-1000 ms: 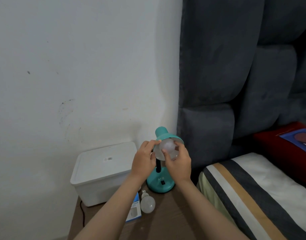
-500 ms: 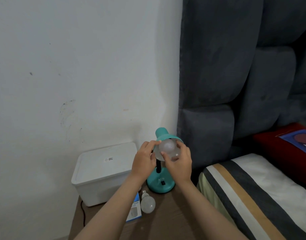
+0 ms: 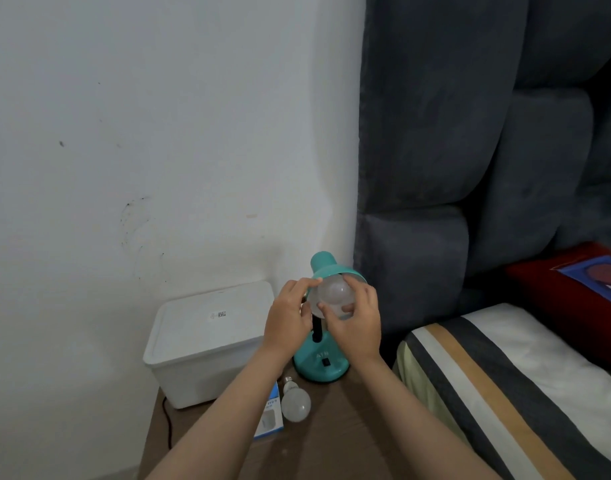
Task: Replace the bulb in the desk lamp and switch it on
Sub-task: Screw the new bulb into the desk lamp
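A teal desk lamp point(image 3: 320, 368) stands on a brown bedside table point(image 3: 335, 441), its shade point(image 3: 326, 265) tilted towards me. A frosted white bulb point(image 3: 333, 293) sits in the mouth of the shade. My right hand point(image 3: 357, 323) grips this bulb from below and the right, fingers curled round it. My left hand point(image 3: 288, 315) holds the shade's left rim, thumb and forefinger at the edge beside the bulb. A second white bulb point(image 3: 295, 403) lies on the table in front of the lamp base, next to a blue and white bulb box point(image 3: 271, 415). The base has a black switch point(image 3: 326, 362).
A white lidded plastic box point(image 3: 207, 337) stands left of the lamp against the white wall. A black cable point(image 3: 167, 424) runs down at the table's left edge. A dark grey padded headboard point(image 3: 470, 168) and a striped bed point(image 3: 505, 382) with a red cushion point(image 3: 574, 292) fill the right.
My right hand's fingers have shifted round the bulb, as in a turn, while my left hand stays on the shade's rim. The lamp has stayed in place.
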Demonstrator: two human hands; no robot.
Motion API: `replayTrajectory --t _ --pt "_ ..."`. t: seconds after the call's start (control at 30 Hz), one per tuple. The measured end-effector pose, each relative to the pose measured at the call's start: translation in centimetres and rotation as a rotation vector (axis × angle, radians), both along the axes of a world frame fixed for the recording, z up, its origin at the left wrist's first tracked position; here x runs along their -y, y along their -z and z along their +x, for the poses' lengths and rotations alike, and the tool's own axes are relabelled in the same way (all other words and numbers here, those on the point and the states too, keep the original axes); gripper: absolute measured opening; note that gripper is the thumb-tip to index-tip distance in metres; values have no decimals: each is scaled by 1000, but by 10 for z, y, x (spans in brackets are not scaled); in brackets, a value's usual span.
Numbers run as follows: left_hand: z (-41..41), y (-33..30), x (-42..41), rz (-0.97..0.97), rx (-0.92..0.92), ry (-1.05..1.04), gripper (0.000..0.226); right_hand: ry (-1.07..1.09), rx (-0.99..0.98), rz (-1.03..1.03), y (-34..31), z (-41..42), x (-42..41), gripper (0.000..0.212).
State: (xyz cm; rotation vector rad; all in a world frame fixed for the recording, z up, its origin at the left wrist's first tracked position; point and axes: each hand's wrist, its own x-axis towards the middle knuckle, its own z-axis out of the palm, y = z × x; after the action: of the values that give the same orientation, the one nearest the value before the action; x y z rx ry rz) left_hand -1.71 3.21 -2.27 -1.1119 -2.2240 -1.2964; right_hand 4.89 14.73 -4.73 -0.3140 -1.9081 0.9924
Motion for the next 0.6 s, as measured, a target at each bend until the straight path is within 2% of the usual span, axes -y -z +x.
replayTrajectory --t 0.07,0.4,0.6 --pt "-1 0 0 3 1 -6 47 -19 23 49 1 -2 -2 52" --pt "-1 0 -2 16 17 1 48 -10 59 -104 -4 -1 2 45" --pt "0 -1 -1 18 27 -4 46 -7 66 5 -2 -4 0 48"
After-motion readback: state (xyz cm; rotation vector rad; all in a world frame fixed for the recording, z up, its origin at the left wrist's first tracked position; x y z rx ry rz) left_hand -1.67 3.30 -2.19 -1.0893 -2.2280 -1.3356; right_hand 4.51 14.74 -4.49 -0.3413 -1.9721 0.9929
